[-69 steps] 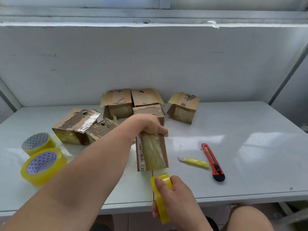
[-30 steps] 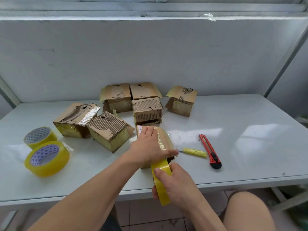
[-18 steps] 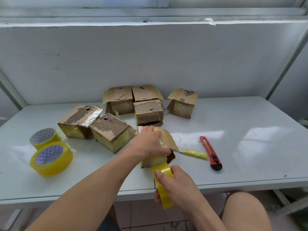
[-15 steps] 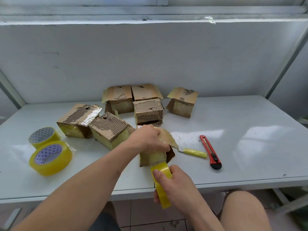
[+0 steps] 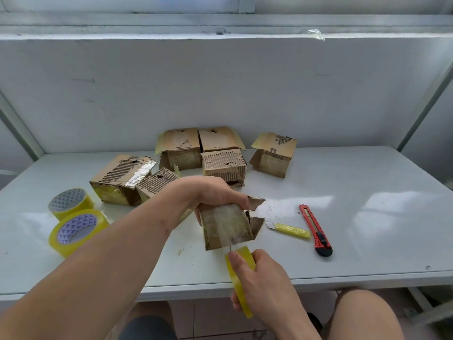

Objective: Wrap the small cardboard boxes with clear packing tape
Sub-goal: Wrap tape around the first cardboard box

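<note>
My left hand (image 5: 215,195) grips the top of a small cardboard box (image 5: 226,225), tipped up on end above the white table (image 5: 367,229), its taped face toward me and loose flaps open on its right side. Just below the box, my right hand (image 5: 264,283) holds a yellow-tinted roll of clear tape (image 5: 239,278) on edge, with a strip running up to the box's lower edge. Several other worn cardboard boxes (image 5: 224,165) sit behind, near the wall.
Two larger tape rolls (image 5: 76,229) lie at the table's left. A red utility knife (image 5: 316,229) and a small yellow blade holder (image 5: 290,230) lie right of the held box. A white wall panel (image 5: 220,94) backs the table. My knee shows under the front edge.
My left hand has turned the box from lying flat to standing on end and drawn it nearer. The tape roll in my right hand stays just below it.
</note>
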The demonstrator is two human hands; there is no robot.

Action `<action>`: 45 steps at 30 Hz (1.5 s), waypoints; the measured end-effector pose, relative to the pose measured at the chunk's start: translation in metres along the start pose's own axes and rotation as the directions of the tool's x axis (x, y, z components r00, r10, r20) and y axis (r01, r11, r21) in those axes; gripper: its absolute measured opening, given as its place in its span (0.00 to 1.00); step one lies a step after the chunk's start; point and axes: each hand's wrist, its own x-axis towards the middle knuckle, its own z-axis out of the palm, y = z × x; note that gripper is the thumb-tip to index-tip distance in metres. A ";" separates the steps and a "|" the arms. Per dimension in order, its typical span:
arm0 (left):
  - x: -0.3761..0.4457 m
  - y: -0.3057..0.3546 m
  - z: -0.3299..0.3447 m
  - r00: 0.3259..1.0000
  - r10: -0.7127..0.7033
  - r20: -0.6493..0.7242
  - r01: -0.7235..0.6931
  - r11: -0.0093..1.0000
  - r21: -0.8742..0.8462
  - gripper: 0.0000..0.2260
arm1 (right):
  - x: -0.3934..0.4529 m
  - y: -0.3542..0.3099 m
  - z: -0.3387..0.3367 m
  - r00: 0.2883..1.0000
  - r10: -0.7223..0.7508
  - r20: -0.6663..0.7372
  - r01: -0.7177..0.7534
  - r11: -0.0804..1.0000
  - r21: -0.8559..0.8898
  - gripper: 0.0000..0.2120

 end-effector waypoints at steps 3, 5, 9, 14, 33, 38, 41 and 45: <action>0.002 -0.002 -0.006 0.988 -0.058 0.143 0.061 0.998 -0.016 0.28 | -0.004 -0.003 0.000 1.000 -0.028 0.001 0.028 0.999 -0.047 0.18; 0.004 -0.002 -0.010 0.974 -0.069 0.215 0.075 0.997 -0.018 0.30 | -0.006 -0.004 0.000 0.999 -0.028 0.018 0.029 0.999 -0.030 0.17; 0.007 0.002 -0.010 0.976 -0.047 0.211 0.056 0.998 -0.041 0.32 | 0.002 -0.006 -0.004 1.000 -0.005 0.013 0.005 1.000 0.012 0.18; 0.012 0.007 -0.008 1.000 -0.001 0.028 0.000 0.999 0.034 0.35 | 0.017 -0.006 -0.011 0.994 0.004 0.108 -0.026 0.977 0.211 0.12; 0.019 -0.019 0.031 0.170 0.929 -0.327 -0.186 0.357 0.915 0.22 | 0.020 0.002 -0.004 0.990 -0.072 0.121 0.017 0.915 0.403 0.09; -0.009 -0.011 0.039 0.640 0.609 -0.469 0.038 0.584 0.811 0.42 | 0.024 -0.001 -0.009 0.967 -0.186 0.176 0.127 0.945 0.300 0.07; -0.019 -0.009 0.050 0.726 0.470 -0.503 0.094 0.656 0.749 0.48 | 0.024 0.002 -0.003 0.955 -0.231 0.184 0.169 0.938 0.302 0.07; -0.019 0.002 0.067 0.799 0.318 -0.510 0.158 0.707 0.689 0.48 | 0.027 0.007 0.000 0.976 -0.177 0.130 0.132 0.945 0.298 0.09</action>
